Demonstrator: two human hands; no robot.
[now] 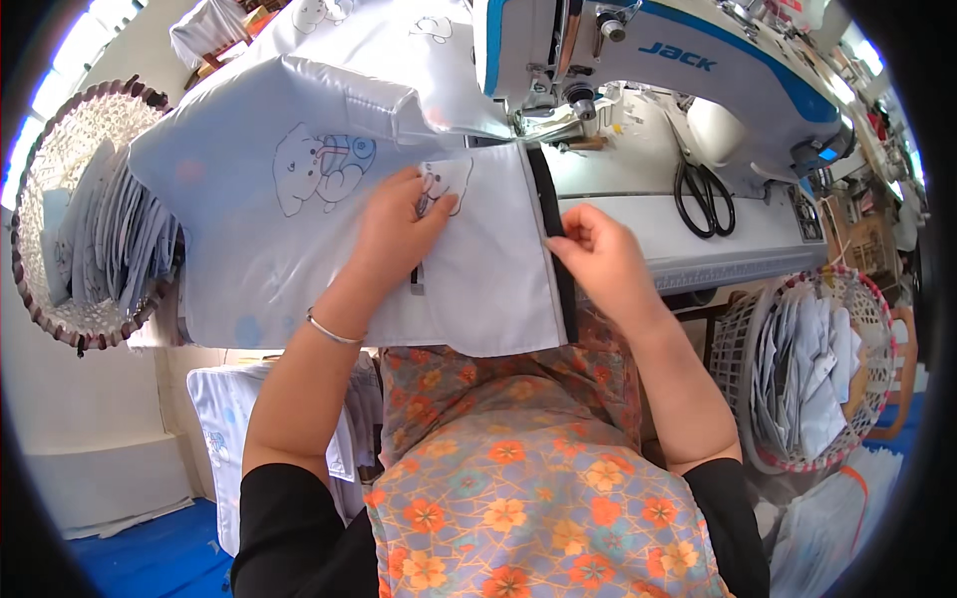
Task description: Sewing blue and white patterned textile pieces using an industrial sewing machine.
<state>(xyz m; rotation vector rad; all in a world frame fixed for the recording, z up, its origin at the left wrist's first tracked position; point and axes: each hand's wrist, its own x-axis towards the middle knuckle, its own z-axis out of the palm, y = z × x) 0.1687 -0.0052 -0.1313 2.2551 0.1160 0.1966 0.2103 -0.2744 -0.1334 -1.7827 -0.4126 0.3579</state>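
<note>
A pale blue-white fabric piece (299,269) with printed cartoon animals spreads over the sewing table. On top of it lies a smaller white fabric panel (498,239), edged on its right side by a black strip (554,229). My left hand (404,224) rests on the panel's left part, thumb and fingers apart. At the strip, my right hand (598,249) has its thumb and forefinger pinched on the edge, the other fingers curled. The far end of the strip lies just in front of the needle area of a white and blue sewing machine (543,95).
Black-handled scissors (704,199) lie on the machine bed, right of my right hand. A round woven basket (30,199) of folded fabric stands at the left, a plastic basket (733,344) with more pieces at the right. Fabric (224,429) hangs below the table's left part.
</note>
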